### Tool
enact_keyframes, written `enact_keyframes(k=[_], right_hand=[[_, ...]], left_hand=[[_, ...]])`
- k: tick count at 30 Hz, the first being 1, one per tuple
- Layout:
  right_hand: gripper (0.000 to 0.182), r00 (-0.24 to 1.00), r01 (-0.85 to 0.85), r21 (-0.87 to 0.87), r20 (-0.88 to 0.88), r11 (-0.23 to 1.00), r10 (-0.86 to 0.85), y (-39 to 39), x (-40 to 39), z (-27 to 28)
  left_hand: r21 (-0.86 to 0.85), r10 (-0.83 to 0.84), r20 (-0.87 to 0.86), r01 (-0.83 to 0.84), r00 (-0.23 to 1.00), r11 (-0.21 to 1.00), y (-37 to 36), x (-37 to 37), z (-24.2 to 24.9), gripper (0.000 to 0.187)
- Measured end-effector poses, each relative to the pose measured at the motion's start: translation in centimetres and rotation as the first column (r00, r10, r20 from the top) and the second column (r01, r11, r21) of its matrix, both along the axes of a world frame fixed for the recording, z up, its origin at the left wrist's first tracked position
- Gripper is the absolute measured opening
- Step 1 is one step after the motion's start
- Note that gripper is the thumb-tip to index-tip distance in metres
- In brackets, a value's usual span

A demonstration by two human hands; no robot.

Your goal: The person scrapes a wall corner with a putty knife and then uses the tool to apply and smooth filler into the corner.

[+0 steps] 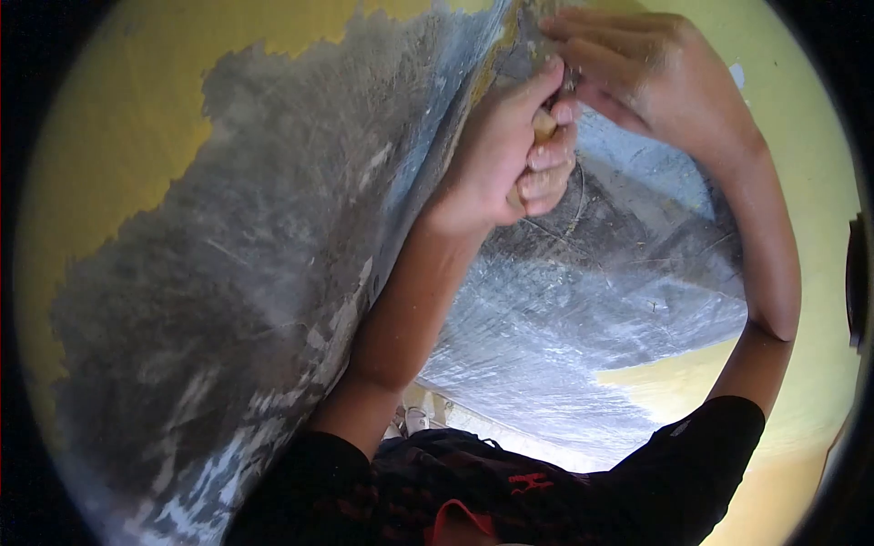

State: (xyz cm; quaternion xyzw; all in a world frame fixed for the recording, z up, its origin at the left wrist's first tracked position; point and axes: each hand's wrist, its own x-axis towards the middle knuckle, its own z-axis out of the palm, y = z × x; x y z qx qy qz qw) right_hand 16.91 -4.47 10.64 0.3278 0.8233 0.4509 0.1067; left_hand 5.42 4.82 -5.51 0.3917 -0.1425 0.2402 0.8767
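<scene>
My left hand (496, 168) is wrapped round the wooden handle (544, 127) of a tool, thumb pointing up along it. The tool's working end is mostly hidden, with a small dark part showing just above the fist. Close beside and above it, my right hand (642, 77) is stretched out with its fingers nearly straight, reaching over the tool's end toward the wall corner. Its fingers are slightly smeared by motion. Both hands are near a corner where a bare grey wall (264, 200) meets another grey, partly bared wall surface (583, 300).
Yellow paint (118, 155) borders the grey patch with a ragged edge on the left. More yellow wall (792, 109) lies on the right, with a dark object (856, 282) at the far edge. Below, a foot (416, 419) shows near the wall's base.
</scene>
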Motion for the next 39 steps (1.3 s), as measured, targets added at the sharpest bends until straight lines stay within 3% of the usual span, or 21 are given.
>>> enact_keyframes(k=[1,4,12,13,20,25,26,29,33,34,35,36,37,38,39], right_hand=[[0.034,0.999,0.053,-0.025,-0.004,0.998,-0.053,-0.1,0.5,-0.6],[0.034,0.996,0.032,-0.017,0.082,0.999,-0.03,-0.5,0.8,-1.9],[0.029,0.991,0.132,-0.03,-0.01,0.991,-0.133,-0.1,-0.8,-0.2],[0.016,0.997,0.077,-0.001,-0.013,0.997,-0.077,0.3,-0.7,0.0],[0.023,0.999,-0.039,0.079,0.023,0.996,0.037,0.5,-0.9,0.3],[0.016,0.997,0.05,0.054,0.05,0.997,-0.053,-0.3,-0.9,-0.5],[0.027,0.994,0.106,0.006,0.041,0.994,-0.106,-0.5,-0.9,-0.7],[0.025,0.997,0.052,0.012,0.048,0.999,-0.053,-0.4,-0.2,-1.5],[0.024,0.998,0.054,0.053,0.041,0.997,-0.056,-0.3,-0.7,-0.1],[0.015,0.979,0.173,0.054,0.096,0.983,-0.177,-0.8,-2.5,0.8],[0.018,0.944,0.286,0.062,0.153,0.956,-0.292,-1.0,-3.5,1.4],[0.018,0.945,0.284,0.064,0.152,0.957,-0.29,-0.7,-2.7,1.0],[0.015,0.976,0.174,0.082,0.114,0.981,-0.183,-0.4,-1.4,0.0],[0.023,0.994,0.064,0.109,0.082,0.992,-0.073,-0.3,-0.3,-0.6],[0.023,0.993,0.062,0.114,0.09,0.992,-0.073,-0.4,-0.3,-0.9]], left_hand=[[-0.037,-0.015,-0.008,0.015,1.0,0.999,-0.4,0.0,-0.4,0.049],[-0.082,-0.016,-0.08,0.009,0.997,0.997,-1.6,-0.4,-1.4,0.049],[-0.079,-0.171,0.086,0.178,0.982,0.981,0.0,-0.2,-0.2,0.048],[-0.085,-0.177,0.104,0.186,0.979,0.979,-0.1,-0.2,0.0,0.048],[-0.064,-0.171,0.067,0.176,0.983,0.982,0.6,-0.5,1.0,0.047],[-0.054,-0.232,0.116,0.239,0.966,0.97,1.0,-0.3,-0.5,0.048],[-0.069,-0.27,0.151,0.282,0.951,0.957,0.9,-0.1,-0.9,0.048],[-0.061,-0.184,0.083,0.189,0.979,0.98,0.5,-0.1,-1.3,0.048],[-0.027,-0.217,0.139,0.223,0.966,0.975,1.3,0.1,-0.1,0.049],[-0.027,-0.234,0.136,0.24,0.963,0.97,1.3,-0.1,0.6,0.049],[-0.027,-0.248,0.137,0.254,0.959,0.967,1.4,-0.2,1.0,0.049],[-0.025,-0.247,0.136,0.252,0.959,0.967,1.5,-0.1,0.9,0.049],[-0.017,-0.238,0.107,0.241,0.965,0.97,1.6,0.1,0.5,0.049],[-0.004,-0.23,0.082,0.231,0.97,0.973,1.7,0.4,0.1,0.049],[0.002,-0.23,0.089,0.231,0.969,0.973,1.6,0.5,-0.2,0.049]])
